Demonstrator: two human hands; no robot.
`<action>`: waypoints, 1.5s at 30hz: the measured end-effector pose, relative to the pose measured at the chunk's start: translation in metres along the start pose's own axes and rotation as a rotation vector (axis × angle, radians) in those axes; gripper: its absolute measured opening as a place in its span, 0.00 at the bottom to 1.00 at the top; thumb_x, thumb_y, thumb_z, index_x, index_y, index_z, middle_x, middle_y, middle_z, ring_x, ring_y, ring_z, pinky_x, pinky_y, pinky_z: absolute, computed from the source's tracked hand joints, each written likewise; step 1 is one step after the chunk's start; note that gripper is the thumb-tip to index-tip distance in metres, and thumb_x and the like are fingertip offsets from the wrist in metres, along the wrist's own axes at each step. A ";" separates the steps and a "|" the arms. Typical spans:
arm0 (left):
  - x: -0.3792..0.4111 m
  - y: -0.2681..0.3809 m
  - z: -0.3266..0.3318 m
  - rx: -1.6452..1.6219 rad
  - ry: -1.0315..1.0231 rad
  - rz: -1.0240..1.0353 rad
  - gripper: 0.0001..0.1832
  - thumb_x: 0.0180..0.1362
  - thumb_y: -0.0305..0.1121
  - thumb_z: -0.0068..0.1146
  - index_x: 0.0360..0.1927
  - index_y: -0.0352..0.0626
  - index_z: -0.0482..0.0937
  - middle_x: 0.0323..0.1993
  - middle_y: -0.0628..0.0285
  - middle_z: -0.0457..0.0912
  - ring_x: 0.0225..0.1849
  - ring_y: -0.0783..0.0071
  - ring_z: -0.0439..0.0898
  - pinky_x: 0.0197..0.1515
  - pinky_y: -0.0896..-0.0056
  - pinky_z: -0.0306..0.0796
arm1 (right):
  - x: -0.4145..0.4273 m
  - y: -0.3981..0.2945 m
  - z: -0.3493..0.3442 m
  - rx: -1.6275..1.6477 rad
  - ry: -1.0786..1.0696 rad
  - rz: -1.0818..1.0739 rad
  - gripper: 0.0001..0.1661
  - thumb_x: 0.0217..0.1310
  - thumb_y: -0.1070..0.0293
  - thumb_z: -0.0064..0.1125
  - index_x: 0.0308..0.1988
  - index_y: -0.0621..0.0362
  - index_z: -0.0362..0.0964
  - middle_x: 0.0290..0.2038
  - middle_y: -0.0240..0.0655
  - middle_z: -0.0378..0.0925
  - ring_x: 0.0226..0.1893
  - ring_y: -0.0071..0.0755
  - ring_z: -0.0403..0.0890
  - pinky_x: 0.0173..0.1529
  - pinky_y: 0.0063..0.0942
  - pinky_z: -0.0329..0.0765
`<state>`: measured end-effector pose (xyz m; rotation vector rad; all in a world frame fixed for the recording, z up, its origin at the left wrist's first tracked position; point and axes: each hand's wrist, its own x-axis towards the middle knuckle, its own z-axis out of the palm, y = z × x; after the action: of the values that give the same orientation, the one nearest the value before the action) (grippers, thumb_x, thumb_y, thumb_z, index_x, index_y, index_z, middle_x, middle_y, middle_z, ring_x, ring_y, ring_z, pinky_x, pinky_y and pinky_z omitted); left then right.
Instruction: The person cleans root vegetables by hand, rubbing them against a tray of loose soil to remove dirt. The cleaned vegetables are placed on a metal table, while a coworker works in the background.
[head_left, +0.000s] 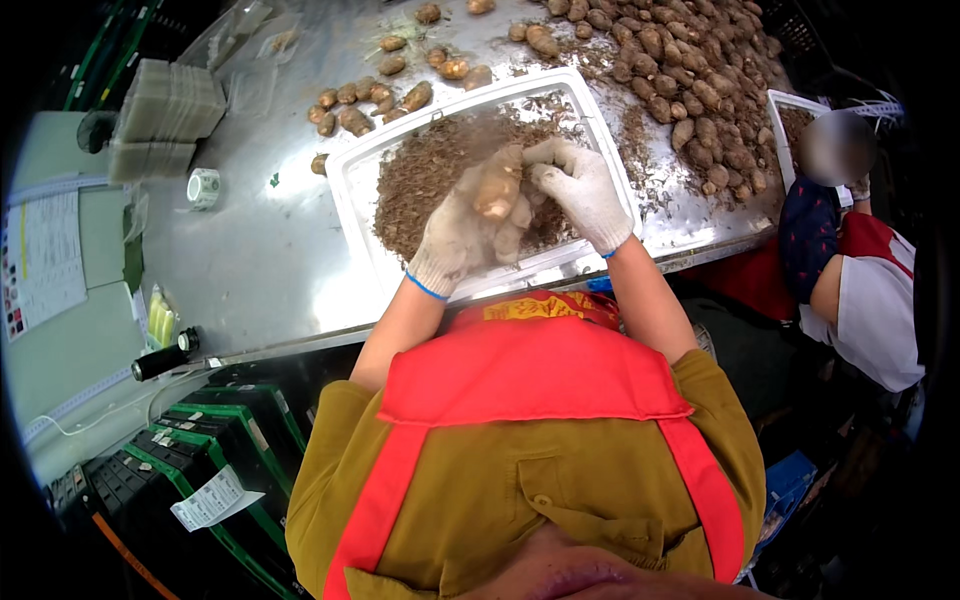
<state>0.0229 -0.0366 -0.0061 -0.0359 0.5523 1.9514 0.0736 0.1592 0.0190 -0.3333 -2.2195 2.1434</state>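
Observation:
Both my hands wear off-white knitted gloves with blue-edged cuffs. My left hand (454, 236) holds a brown taro tuber (496, 191), its pale, bare end facing me. Against the tuber's upper right side are the bent fingers and thumb of my right hand (581, 184). They are over a white rectangular plastic tray (346, 202) with a raised rim. Loose brown fibrous skin scraps (412, 172) cover much of its bottom. Dust blurs the air just above the tuber.
A large heap of taro (682, 67) covers the steel table's (255, 255) far right. Several cleaner tubers (367, 94) lie beyond the tray. Left are stacked clear plastic containers (161, 112), a label roll (203, 188) and a black cylinder (161, 363). A co-worker (825, 240) is at right, beside another tray (781, 142).

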 end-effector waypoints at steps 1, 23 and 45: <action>-0.001 0.000 -0.002 -0.086 0.011 -0.042 0.37 0.68 0.65 0.49 0.74 0.59 0.62 0.40 0.52 0.80 0.31 0.60 0.78 0.29 0.56 0.77 | 0.001 -0.004 -0.002 0.032 -0.020 0.015 0.14 0.63 0.72 0.55 0.46 0.65 0.82 0.37 0.36 0.84 0.34 0.24 0.83 0.41 0.23 0.79; 0.015 -0.002 -0.022 1.128 0.200 0.570 0.37 0.71 0.59 0.44 0.74 0.45 0.61 0.57 0.53 0.79 0.43 0.65 0.83 0.45 0.65 0.80 | -0.004 -0.005 -0.027 0.221 -0.241 0.106 0.12 0.56 0.74 0.55 0.39 0.67 0.81 0.32 0.39 0.84 0.27 0.26 0.81 0.32 0.25 0.78; 0.008 0.009 -0.017 0.492 -0.092 0.264 0.45 0.67 0.65 0.51 0.76 0.44 0.58 0.34 0.57 0.82 0.26 0.74 0.79 0.26 0.71 0.76 | 0.009 -0.035 -0.003 -0.425 -0.199 0.045 0.21 0.57 0.59 0.62 0.44 0.64 0.83 0.38 0.48 0.86 0.40 0.44 0.87 0.48 0.37 0.81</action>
<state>0.0075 -0.0393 -0.0201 0.4551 1.0006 2.0033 0.0608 0.1628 0.0531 -0.1884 -2.8016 1.7747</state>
